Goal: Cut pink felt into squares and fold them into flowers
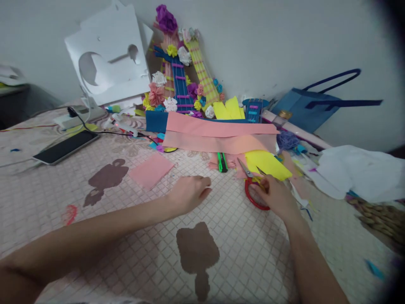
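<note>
My right hand [276,195] is closed on the red handles of a pair of scissors [251,185], whose open blades point up and left beside a yellow sheet [267,164]. My left hand [189,192] rests knuckles-up on the tablecloth [142,236] with its fingers curled in; nothing shows in it. A small pink paper square [151,170] lies just left of the left hand. A green-and-black cutter [222,162] lies beyond it, below long pink sheets [218,134].
Paper-flower guitar models [182,71] lean on the wall behind a white cut-out board [109,57]. A phone [66,146] lies at left. A blue bag [311,105] and white cloth [357,173] sit at right. Brown patterns [198,251] mark the cloth.
</note>
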`<state>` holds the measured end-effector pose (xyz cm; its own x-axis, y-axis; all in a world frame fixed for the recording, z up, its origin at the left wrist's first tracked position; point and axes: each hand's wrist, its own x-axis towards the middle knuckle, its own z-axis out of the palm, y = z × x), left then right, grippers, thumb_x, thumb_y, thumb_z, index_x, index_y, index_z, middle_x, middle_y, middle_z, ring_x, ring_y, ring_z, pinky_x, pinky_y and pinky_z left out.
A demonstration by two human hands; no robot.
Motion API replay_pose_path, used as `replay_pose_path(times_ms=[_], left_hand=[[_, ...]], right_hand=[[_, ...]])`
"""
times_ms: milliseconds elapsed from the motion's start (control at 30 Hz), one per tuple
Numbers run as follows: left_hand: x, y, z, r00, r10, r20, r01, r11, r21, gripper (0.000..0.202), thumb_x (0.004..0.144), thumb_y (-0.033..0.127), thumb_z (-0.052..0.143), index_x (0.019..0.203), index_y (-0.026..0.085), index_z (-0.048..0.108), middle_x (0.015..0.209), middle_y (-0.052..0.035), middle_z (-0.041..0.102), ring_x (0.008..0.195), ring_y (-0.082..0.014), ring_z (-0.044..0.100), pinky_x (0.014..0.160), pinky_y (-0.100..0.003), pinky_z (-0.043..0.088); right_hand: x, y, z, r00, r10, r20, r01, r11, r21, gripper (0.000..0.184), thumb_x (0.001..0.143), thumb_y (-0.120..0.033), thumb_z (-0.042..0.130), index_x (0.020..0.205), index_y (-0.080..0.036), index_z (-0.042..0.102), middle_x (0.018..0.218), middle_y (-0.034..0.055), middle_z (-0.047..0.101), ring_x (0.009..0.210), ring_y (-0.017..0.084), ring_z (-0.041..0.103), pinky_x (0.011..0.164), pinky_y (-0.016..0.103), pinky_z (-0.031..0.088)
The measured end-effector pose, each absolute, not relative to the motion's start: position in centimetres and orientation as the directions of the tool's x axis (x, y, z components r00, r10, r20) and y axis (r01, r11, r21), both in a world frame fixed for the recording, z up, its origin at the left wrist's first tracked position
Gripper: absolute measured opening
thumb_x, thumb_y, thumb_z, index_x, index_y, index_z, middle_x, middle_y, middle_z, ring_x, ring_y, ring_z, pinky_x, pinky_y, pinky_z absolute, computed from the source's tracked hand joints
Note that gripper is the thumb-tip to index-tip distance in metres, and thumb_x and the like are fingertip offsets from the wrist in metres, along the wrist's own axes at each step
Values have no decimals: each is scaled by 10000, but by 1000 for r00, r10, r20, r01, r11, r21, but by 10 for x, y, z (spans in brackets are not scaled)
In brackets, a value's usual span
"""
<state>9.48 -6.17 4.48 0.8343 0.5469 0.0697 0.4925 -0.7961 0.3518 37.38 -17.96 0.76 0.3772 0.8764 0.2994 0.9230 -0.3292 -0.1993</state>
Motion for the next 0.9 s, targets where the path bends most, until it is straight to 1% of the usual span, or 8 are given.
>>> replay_pose_path(times_ms=[133,233,367,500,600,700,800,900], left_hand=[[36,-24,42,673,731,110,678,-670,301,199,881,297,438,912,196,607,846,-55,676,755,-194,606,624,-274,384],[-2,8,42,591,794,141,757,-606,245,186,854,281,450,903,186,602,909,-67,658,818,-206,593,664,-280,393],[-41,39,36,570,805,164,766,-593,249,261,835,360,478,980,173,587,1014,-91,621,904,-219,579,744,-290,410],[-57,52,26,472,876,99,803,-473,363,450,804,461,508,1124,144,502,1018,-110,603,811,-200,590,687,-280,416],[-57,54,23,428,904,18,824,-398,402,415,790,458,524,1079,160,514,876,-71,629,743,-194,584,626,-270,391],[-54,54,23,421,907,9,841,-393,372,281,771,426,548,890,172,565,830,-65,630,738,-194,580,630,-270,385],[-55,55,20,446,891,82,811,-441,384,230,765,383,556,823,161,573,894,-87,625,768,-189,583,662,-272,403],[-57,56,14,432,892,136,758,-440,481,220,769,353,546,872,161,573,859,-69,640,750,-177,592,639,-259,412]], right_hand=[[365,-175,13,430,787,443,903,-370,-218,243,821,-455,510,802,-212,509,759,76,597,704,242,571,587,340,408],[341,-165,23,383,771,509,918,-257,-303,172,835,-386,513,817,-215,525,779,61,590,656,203,559,617,339,437],[287,-144,34,167,903,396,892,33,-451,84,867,-292,484,860,-231,540,823,49,599,712,189,574,645,319,464],[222,-114,31,-148,949,278,823,274,-498,66,863,-197,488,891,-229,539,885,32,597,793,171,581,693,302,470],[177,-88,27,-366,896,253,799,442,-408,169,857,-154,495,1007,-216,541,1034,48,584,878,167,576,725,289,467],[144,-65,24,-531,819,217,796,570,-203,163,858,-134,485,1002,-181,547,1064,72,566,860,176,570,656,281,447],[127,-48,21,-591,782,198,790,611,-54,117,871,-116,467,938,-154,556,1009,82,571,788,174,564,593,283,415],[124,-36,15,-589,780,211,792,610,-42,114,875,-93,465,877,-158,558,935,66,582,732,161,559,564,276,397]])
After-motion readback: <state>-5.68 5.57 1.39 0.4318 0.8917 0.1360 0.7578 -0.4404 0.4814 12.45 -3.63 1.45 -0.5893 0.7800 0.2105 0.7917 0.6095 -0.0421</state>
